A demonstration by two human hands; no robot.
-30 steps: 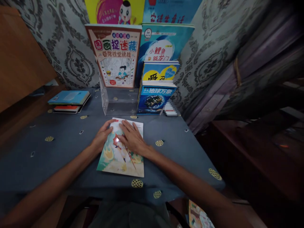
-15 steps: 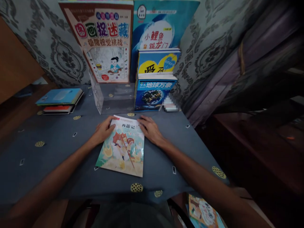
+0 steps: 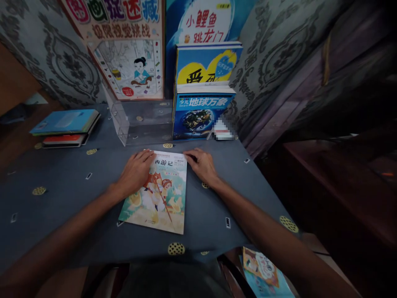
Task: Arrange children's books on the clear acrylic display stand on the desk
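A paperback book (image 3: 161, 198) with a white title band and a cartoon figure holding a staff lies face up on the cloth-covered table, slightly turned. My left hand (image 3: 136, 171) rests flat over its upper left edge, fingers stretched toward the title and covering part of the cover. At the upper right corner, my right hand (image 3: 201, 165) has its thumb and forefinger closed on the book's edge. Its other fingers are bent and partly hidden.
Behind the book, a clear acrylic stand (image 3: 119, 122) is beside a picture-puzzle book (image 3: 127, 66). Right of that stand a blue globe book (image 3: 201, 118) and other upright books. A small book stack (image 3: 66, 124) lies at left; another book (image 3: 263, 269) is below the table's front edge.
My left hand has slid further over the cover's upper left, its fingers now flatter. My right hand has drawn its fingers in at the corner. The view has shifted slightly closer.
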